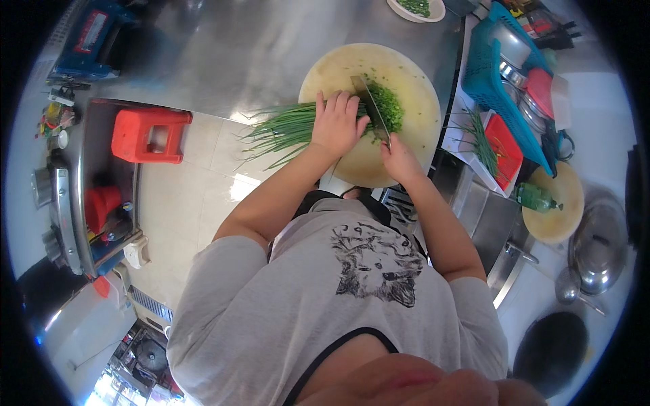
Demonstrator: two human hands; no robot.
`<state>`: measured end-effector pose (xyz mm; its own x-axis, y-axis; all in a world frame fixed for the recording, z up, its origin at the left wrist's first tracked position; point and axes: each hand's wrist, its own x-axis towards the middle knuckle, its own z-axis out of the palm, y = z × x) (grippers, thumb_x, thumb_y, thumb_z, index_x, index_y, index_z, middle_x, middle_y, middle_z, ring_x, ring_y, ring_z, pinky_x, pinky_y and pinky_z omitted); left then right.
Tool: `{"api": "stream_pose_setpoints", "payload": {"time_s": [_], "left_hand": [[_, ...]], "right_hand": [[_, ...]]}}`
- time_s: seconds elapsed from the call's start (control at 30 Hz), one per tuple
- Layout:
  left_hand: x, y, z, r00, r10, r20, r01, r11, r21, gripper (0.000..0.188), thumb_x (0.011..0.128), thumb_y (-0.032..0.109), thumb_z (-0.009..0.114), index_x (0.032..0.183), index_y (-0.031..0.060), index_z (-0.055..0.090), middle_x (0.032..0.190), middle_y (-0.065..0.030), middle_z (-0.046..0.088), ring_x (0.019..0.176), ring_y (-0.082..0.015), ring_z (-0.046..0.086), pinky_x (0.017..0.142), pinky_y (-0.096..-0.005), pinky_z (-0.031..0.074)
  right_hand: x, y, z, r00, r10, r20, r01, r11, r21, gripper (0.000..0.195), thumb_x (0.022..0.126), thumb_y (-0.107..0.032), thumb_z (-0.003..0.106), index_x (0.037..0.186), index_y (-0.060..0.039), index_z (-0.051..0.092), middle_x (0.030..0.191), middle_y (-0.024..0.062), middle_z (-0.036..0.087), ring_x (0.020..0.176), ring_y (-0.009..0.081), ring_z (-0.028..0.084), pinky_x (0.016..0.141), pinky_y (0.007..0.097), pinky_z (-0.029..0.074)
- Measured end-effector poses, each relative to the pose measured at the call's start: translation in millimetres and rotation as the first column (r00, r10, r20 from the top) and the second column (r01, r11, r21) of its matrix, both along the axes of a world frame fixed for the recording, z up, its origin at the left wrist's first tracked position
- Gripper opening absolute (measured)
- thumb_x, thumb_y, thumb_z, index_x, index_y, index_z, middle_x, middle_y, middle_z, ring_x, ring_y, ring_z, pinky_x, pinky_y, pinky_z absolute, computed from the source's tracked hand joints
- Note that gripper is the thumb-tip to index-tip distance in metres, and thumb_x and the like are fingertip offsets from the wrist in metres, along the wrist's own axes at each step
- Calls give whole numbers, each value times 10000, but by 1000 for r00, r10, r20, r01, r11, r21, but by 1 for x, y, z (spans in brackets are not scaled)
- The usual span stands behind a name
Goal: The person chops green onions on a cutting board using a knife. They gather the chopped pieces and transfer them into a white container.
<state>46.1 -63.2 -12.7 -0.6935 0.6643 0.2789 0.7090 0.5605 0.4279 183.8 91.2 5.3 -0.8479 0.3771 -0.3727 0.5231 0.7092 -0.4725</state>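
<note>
On a round cutting board (355,165), my left hand (337,122) presses down on a long bunch of green onions (292,127), whose far ends hang past the board's left edge. My right hand (400,157) grips the handle of a cleaver (373,106). The blade stands on edge beside my left fingertips, where the bunch ends. A heap of finely chopped green onion (388,104) lies against the blade's right side, with loose bits scattered over the upper board. The handle is mostly hidden in my right hand.
A bowl of chopped greens (419,12) stands beyond the board on the steel table (213,56). At right are a teal basket (487,86) of metal ware, a red tray (505,147) beside more green stalks, and a sink (477,223). A red stool (147,134) is at left.
</note>
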Motion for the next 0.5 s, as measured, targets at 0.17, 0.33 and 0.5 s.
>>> {"api": "stream_pose_setpoints", "payload": {"time_s": [0.17, 0.33, 0.5], "left_hand": [[1, -34, 17, 992, -126, 7, 123, 953, -277, 1067, 745, 482, 811, 1559, 58, 269, 1564, -172, 356, 1482, -355, 289, 1154, -700, 191], [-25, -29, 16, 996, -85, 19, 85, 913, -399, 1132, 716, 501, 832, 1567, 43, 242, 1568, -168, 354, 1489, -343, 281, 1152, -711, 183], [-16, -13, 13, 999, 9, 53, 4, 970, -244, 875, 852, 433, 730, 1518, 22, 338, 1507, -176, 435, 1441, -347, 360, 1160, -674, 207]], "right_hand": [[-5, -5, 2, 998, -41, 41, 42, 999, -25, 248, 1001, -248, 528, 1067, -9, 510, 930, 310, 667, 903, 503, 645, 804, 582, 498], [-4, -3, 0, 999, -4, 34, 4, 1000, -20, 255, 1005, -247, 523, 1082, -4, 511, 954, 312, 669, 923, 498, 645, 815, 579, 497], [-5, -2, 10, 1000, 9, 8, -9, 1000, 2, 245, 1005, -242, 520, 1078, -8, 510, 960, 308, 670, 932, 498, 642, 825, 577, 495]]}}
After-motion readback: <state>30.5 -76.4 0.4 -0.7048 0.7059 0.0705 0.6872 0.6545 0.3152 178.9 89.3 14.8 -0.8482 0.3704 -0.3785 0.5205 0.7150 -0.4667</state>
